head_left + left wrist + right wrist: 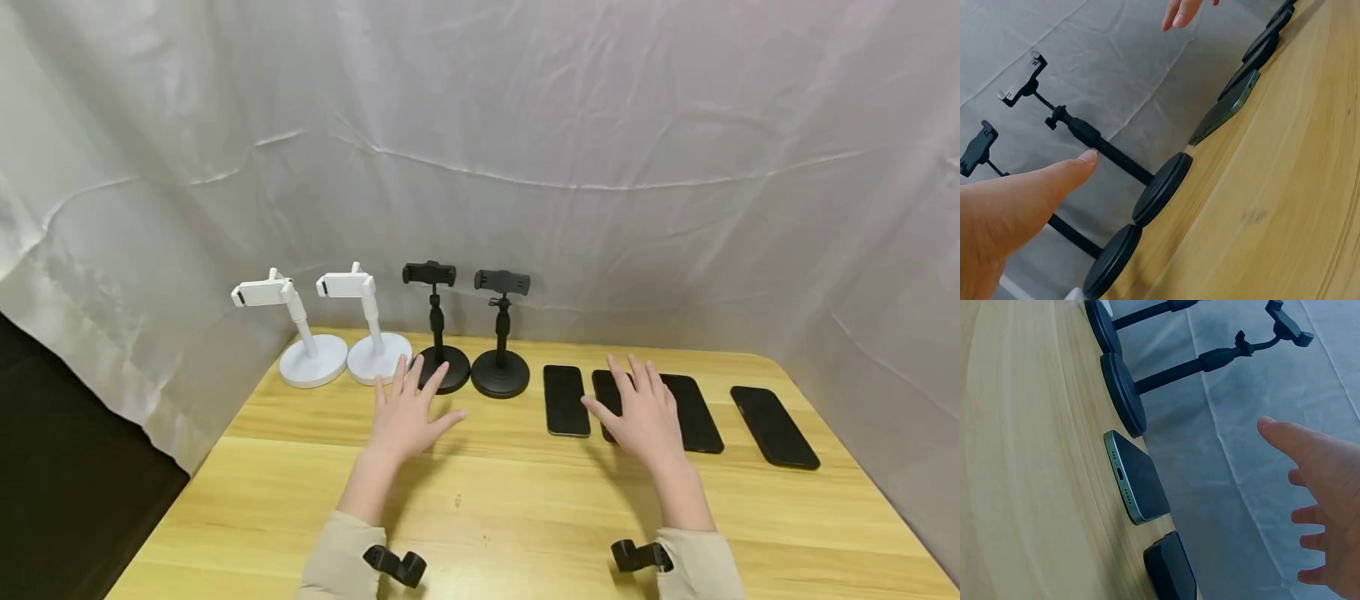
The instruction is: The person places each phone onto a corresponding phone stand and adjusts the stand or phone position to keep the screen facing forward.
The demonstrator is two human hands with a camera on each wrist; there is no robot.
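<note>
My left hand [405, 419] hovers over the table in front of the stands, fingers spread and holding nothing. Beyond its fingertips stand two white phone stands, the outer one [311, 360] and the inner one [371, 321], and a black phone stand [437, 325]. A second black phone stand [502, 333] is just to the right. My right hand [643, 417], also spread and holding nothing, is above the phones. It partly covers a black smartphone [604, 388] in the head view. Another smartphone [567, 402] with a greenish edge lies left of it, and a larger phone [697, 417] to its right.
A further black phone [775, 427] lies apart at the far right of the wooden table [517, 517]. Grey-white cloth [570, 167] hangs behind and beside the table. Dark material [67, 467] shows at the lower left. Each sleeve carries a black wrist mount [395, 565].
</note>
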